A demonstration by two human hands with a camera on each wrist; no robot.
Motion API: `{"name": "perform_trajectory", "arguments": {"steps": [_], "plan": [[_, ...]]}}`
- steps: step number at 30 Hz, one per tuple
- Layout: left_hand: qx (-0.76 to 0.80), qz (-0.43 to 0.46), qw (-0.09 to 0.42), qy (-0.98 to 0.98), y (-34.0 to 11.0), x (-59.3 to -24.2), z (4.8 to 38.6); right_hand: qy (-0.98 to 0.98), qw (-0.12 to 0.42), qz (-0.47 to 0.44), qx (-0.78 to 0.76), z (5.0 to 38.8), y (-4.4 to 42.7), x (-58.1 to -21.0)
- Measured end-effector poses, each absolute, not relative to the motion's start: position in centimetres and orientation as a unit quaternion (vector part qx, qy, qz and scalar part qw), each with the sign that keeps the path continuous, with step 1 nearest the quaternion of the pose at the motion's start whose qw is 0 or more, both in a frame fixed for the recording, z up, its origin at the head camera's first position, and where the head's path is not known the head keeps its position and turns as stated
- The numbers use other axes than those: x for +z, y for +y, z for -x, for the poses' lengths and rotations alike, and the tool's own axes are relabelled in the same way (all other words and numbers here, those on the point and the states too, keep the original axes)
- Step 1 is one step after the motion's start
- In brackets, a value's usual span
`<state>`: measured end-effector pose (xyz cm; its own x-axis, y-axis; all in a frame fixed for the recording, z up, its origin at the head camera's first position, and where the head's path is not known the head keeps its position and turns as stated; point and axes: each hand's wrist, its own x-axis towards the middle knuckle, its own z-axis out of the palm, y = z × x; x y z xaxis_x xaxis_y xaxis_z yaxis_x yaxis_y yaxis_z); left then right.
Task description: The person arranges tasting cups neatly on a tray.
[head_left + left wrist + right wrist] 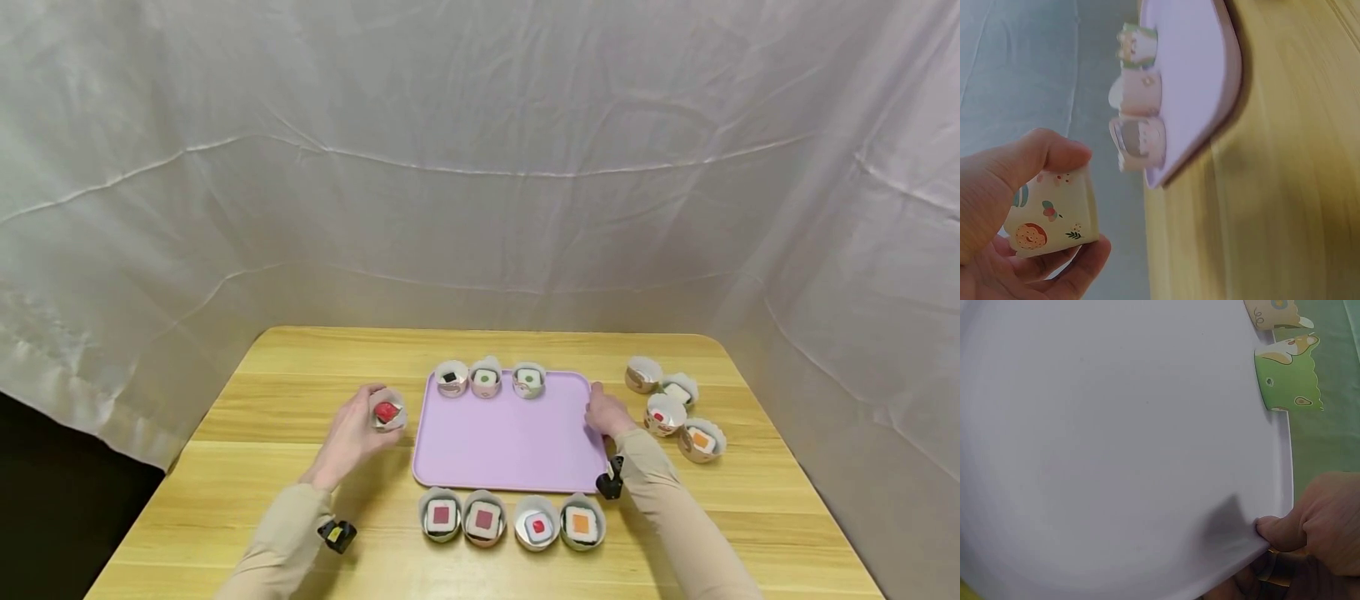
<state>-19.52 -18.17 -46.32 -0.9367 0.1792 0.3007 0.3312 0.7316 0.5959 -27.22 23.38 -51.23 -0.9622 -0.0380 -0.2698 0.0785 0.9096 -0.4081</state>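
In the head view, left of centre, the left hand [351,432] has its grip clamped round a paper cup [390,395], apart from the lilac tray [495,442]; the right hand [607,412] pinches the tray's right edge. The left wrist view shows the cup lower left; the right wrist view, the pinch lower right. Loading the tray seems in hand, so the next move likely calls for a level carry.
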Motion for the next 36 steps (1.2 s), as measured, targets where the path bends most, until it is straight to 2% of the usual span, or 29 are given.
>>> {"name": "perform_trajectory", "arguments": {"steps": [7,14,36], "plan": [[-0.362,0.156,0.089,-0.915,-16.6,-45.4,19.3,0.966,0.141,-0.014,-0.218,27.2,23.3,-51.0],[-0.375,0.173,0.088,-0.907,-15.0,-44.4,19.1,0.965,0.143,-0.017,-0.218,27.2,23.3,-51.1],[-0.371,0.258,0.031,-0.891,-9.8,-43.9,20.4,0.966,0.14,-0.022,-0.216,27.2,23.3,-51.1]]}}
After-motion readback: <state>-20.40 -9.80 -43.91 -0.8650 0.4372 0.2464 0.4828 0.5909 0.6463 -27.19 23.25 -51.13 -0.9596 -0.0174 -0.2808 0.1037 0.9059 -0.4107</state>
